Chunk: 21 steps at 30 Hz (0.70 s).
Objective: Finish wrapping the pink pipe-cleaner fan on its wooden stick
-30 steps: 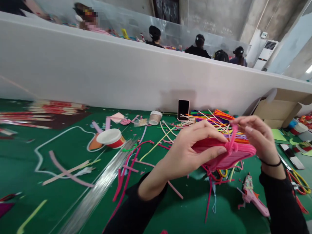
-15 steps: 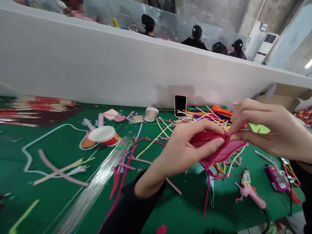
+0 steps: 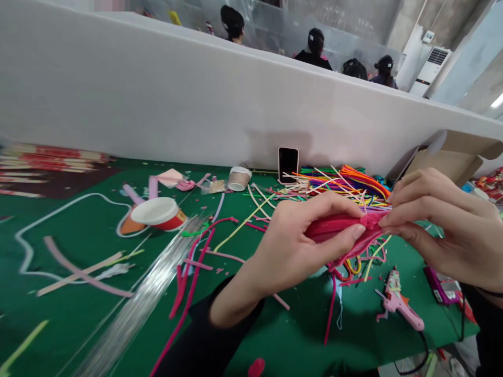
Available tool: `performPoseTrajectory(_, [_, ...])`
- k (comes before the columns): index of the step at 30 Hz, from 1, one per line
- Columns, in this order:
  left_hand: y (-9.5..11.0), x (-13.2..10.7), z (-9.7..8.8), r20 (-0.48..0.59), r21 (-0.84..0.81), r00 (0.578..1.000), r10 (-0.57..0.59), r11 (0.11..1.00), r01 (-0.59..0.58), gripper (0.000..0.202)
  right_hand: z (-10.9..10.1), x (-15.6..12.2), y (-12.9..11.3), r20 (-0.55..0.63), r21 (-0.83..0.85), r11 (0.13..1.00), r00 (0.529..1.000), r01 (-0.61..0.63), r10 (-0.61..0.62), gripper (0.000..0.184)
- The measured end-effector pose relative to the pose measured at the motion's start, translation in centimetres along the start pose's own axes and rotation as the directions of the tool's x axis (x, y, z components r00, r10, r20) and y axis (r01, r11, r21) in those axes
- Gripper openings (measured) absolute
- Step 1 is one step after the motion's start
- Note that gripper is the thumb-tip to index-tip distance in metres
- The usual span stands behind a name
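Pinching the pink piece [image 3: 329, 228], left hand [image 3: 288, 241] steadies; right hand [image 3: 448, 222], thumb-to-finger, grips its edge; gentle tension suits.

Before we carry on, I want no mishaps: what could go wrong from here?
The left hand and right hand pinch the pink piece close together; a tug might distort it. The glue gun lies near the table edge, its cable hanging over; a snag could drag the gun down.

Left hand [image 3: 293, 243], right hand [image 3: 451, 228]: fingertip pinches
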<state>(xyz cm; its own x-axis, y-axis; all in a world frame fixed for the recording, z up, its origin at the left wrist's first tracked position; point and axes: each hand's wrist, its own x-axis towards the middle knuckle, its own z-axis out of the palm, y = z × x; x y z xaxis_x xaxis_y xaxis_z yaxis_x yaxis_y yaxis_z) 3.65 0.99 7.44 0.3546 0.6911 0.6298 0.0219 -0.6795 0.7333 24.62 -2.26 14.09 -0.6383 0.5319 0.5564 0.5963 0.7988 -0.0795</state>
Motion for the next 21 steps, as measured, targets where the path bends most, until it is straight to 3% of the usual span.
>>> performPoseTrajectory(9, [0.2,0.1,0.0,0.020,-0.066,1.000,0.001,0.998,0.000,0.007,0.0,1.1,0.9,0.021,0.075,0.997,1.000,-0.024,0.023,0.012])
performPoseTrajectory(21, [0.5,-0.1,-0.1,0.040,-0.126,0.996,-0.078,0.989,0.082,0.006,-0.4,2.4,1.1,0.146,0.162,0.986,0.989,-0.043,0.019,0.012])
